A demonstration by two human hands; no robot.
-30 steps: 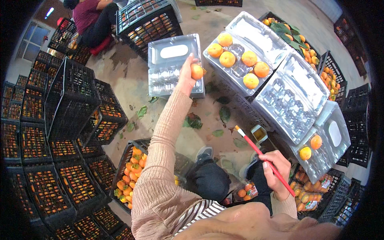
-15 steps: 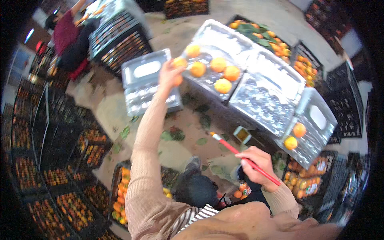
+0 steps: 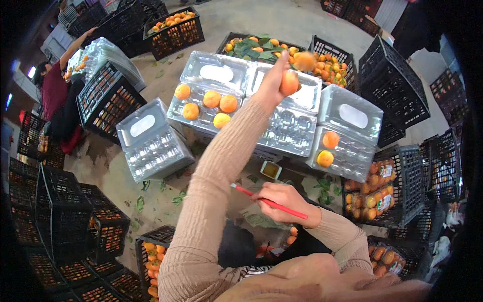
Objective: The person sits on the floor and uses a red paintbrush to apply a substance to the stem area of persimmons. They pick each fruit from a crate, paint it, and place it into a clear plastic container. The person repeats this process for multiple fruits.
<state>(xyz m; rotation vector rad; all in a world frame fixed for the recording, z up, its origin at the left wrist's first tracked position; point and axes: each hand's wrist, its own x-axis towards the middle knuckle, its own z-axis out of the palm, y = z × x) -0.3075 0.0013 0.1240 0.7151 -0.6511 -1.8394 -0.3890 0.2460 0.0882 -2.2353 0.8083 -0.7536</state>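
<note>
My left hand [image 3: 273, 83], arm stretched forward over the open clear plastic trays, is closed on an orange persimmon [image 3: 290, 83]; another blurred orange fruit [image 3: 305, 61] shows just beyond its fingers. Several persimmons [image 3: 211, 99] sit in the left clear tray [image 3: 197, 75]. The middle tray [image 3: 287, 133] shows bare moulded cups. Two persimmons [image 3: 330, 139] lie in the right-hand tray [image 3: 352, 133]. My right hand [image 3: 284, 199], lower down, grips a red-handled brush [image 3: 297, 214] slantwise. A small yellowish container [image 3: 271, 169] is by the trays' near edge.
A separate stack of clear trays [image 3: 148, 153] stands left. Behind are fruit crates [image 3: 332, 63] with leaves. Dark crates [image 3: 58, 206] crowd the left and right, some holding packed boxes [image 3: 375, 189]. A person in maroon [image 3: 55, 93] sits at upper left, arm raised. Leaves litter the floor.
The view has turned toward the trays. My left hand has moved from the separate left stack to the far side of the middle tray, carrying fruit. My right hand still holds the brush.
</note>
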